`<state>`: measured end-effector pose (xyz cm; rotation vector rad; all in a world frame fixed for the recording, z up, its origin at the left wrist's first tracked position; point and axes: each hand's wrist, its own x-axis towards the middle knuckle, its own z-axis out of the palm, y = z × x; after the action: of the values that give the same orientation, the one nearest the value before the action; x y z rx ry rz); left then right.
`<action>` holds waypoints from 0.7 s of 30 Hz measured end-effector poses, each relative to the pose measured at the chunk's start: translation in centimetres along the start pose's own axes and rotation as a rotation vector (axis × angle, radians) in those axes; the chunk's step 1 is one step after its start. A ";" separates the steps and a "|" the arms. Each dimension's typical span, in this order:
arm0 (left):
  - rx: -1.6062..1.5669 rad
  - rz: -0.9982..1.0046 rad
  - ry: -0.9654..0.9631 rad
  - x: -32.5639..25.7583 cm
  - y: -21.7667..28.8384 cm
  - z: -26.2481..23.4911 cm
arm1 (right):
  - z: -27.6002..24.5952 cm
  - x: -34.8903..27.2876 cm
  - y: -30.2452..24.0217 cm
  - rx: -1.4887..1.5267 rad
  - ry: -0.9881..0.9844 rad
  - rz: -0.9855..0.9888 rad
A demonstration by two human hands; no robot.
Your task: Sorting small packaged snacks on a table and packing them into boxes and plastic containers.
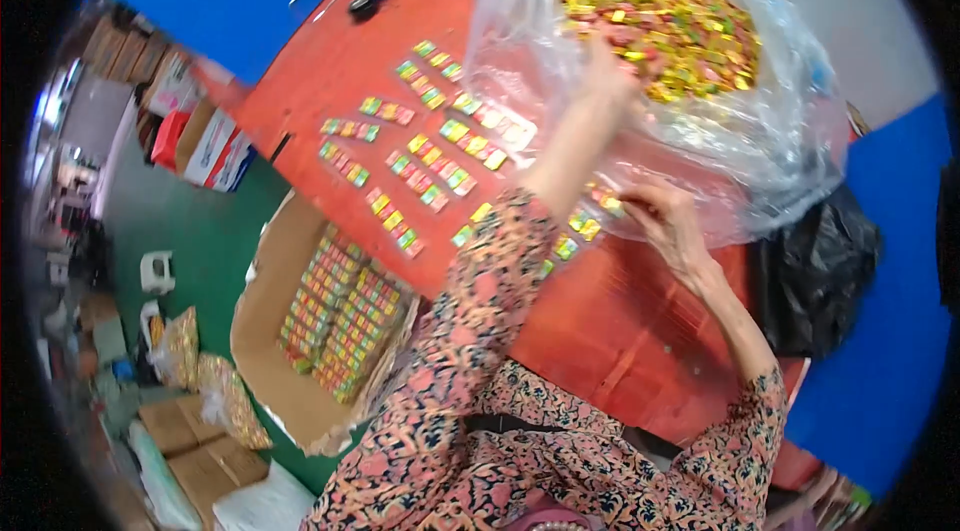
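"Where's the left hand reaching?"
"Shiny wrapped pieces are lying around its fingers."
"The right hand?"
"Its fingers are curling beside a row; either hand's grip, I can't tell."

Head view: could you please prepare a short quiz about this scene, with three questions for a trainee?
1. Multiple choice: which thing does the left hand reach? (a) a white stool; (b) the pile of small shiny pieces; (c) a turquoise bottle.
2. True or false: the cardboard box holds rows of small coloured blocks.
3. Fill in: the black plastic bag lies toward the ___ side of the picture.

Key: 1. b; 2. true; 3. right.
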<state>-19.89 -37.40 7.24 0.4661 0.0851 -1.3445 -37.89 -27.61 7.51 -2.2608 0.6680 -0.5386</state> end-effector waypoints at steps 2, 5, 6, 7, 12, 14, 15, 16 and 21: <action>-0.080 0.009 0.076 1.7 -0.7 0.2 | -0.3 -0.4 -0.3 -0.022 -0.034 0.042; -0.119 0.074 0.092 3.9 0.3 -0.4 | 0.8 -0.2 -0.3 0.063 -0.070 0.048; -0.061 0.136 0.159 3.7 -0.5 0.5 | 1.0 -0.2 0.4 0.069 -0.046 0.053; 0.007 0.158 0.199 2.9 -1.5 2.4 | 0.4 -0.3 1.4 0.057 -0.001 0.077; 0.189 0.021 -0.143 1.1 1.1 5.8 | 0.5 0.1 2.1 -0.003 -0.052 -0.020; 0.264 0.008 -0.021 3.0 4.8 3.6 | 1.5 0.7 0.9 0.011 -0.087 -0.056; 0.310 0.047 -0.125 3.0 4.9 3.5 | 1.2 0.7 1.4 -0.008 -0.065 -0.026; 0.352 0.091 -0.226 2.8 4.9 3.3 | 0.9 0.5 1.9 0.002 -0.071 -0.006; 0.197 -0.001 -0.122 1.5 9.0 0.5 | 1.8 0.9 1.5 0.062 -0.070 -0.079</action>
<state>-11.07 -37.60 9.73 0.5476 -0.1491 -1.3856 -36.63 -28.17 5.39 -2.2446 0.5220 -0.5091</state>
